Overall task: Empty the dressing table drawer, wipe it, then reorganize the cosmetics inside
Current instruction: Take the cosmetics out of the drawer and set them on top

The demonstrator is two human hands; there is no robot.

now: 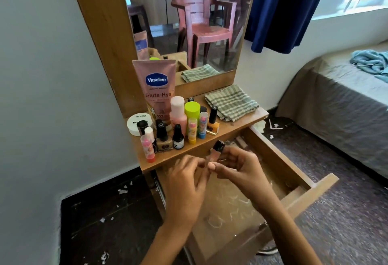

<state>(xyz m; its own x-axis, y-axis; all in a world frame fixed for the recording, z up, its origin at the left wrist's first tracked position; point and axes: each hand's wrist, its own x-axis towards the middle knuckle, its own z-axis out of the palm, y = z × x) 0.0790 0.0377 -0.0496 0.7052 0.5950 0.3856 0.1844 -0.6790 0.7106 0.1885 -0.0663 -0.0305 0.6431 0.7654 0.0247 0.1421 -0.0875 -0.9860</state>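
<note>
Above the open drawer (291, 159), the right hand (237, 166) pinches a small black-capped bottle (217, 150) of pale pink fluid, while the left hand's (186, 180) curled fingertips meet its lower end. On the tabletop (235, 126) stand a pink tube (156, 88) reading "Vaseline Gluta-Hya" and a white "zudio" jar (136, 123).
</note>
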